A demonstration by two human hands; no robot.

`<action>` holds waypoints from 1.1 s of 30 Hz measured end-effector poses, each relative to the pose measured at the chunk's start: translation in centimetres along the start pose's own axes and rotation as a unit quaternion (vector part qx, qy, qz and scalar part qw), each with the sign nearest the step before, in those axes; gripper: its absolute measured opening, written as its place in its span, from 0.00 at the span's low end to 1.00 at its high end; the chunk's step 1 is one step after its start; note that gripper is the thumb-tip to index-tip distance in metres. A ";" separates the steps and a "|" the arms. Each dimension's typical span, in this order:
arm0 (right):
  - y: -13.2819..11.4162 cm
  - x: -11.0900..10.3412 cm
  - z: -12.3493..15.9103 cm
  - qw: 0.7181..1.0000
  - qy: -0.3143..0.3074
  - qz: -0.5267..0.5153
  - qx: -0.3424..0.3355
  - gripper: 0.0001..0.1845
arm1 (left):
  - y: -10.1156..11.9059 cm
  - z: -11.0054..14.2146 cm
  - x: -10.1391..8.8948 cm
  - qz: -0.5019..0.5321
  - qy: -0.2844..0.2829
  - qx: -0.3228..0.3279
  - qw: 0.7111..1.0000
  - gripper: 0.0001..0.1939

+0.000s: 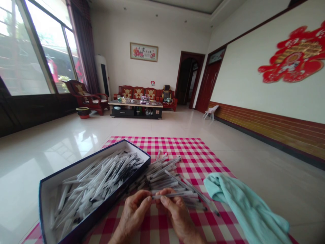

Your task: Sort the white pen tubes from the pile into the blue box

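My left hand [133, 213] and my right hand [176, 211] meet low in the middle, over a red and white checked cloth [193, 152]. Both pinch one thin clear pen [175, 194], held crosswise between the fingertips. Just beyond the hands lies a loose pile of similar pens [162, 173] on the cloth. To the left stands a dark blue box [86, 223] filled with several more pens [96, 184].
A pale blue-green towel [243, 206] lies on the cloth at the right. Shiny tiled floor surrounds the cloth. Far back stand a low table [135, 109], a red sofa [144, 92] and a wooden armchair [85, 95].
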State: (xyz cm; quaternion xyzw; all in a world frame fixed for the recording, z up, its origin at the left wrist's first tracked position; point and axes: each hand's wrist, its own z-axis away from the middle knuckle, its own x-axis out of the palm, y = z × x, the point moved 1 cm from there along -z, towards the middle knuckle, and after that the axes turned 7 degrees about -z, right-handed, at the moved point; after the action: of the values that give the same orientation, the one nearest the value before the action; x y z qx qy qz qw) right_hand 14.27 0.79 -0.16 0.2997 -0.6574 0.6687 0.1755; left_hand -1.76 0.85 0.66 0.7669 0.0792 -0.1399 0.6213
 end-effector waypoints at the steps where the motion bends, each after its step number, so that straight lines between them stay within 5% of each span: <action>1: 0.0 0.0 0.0 1.000 0.000 0.002 0.000 0.07 | 0.0 0.0 0.0 -0.008 0.000 0.003 1.000 0.18; 14: 0.0 0.0 0.1 1.000 0.000 0.015 0.001 0.05 | 0.6 0.0 0.9 -0.155 0.066 0.025 0.985 0.22; 23: 0.0 0.0 0.1 1.000 -0.014 -0.001 -0.017 0.04 | 1.4 0.4 0.1 -0.118 0.009 0.073 0.990 0.13; 33: 0.0 -0.2 0.2 1.000 -0.010 0.015 0.001 0.05 | 0.4 0.0 0.8 -0.087 0.009 -0.011 0.996 0.25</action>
State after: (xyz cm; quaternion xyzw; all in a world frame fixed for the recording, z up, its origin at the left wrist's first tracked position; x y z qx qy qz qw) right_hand 14.45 0.64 -0.25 0.2966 -0.6630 0.6687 0.1591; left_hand -0.88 0.76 0.74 0.7516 0.1528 -0.1857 0.6143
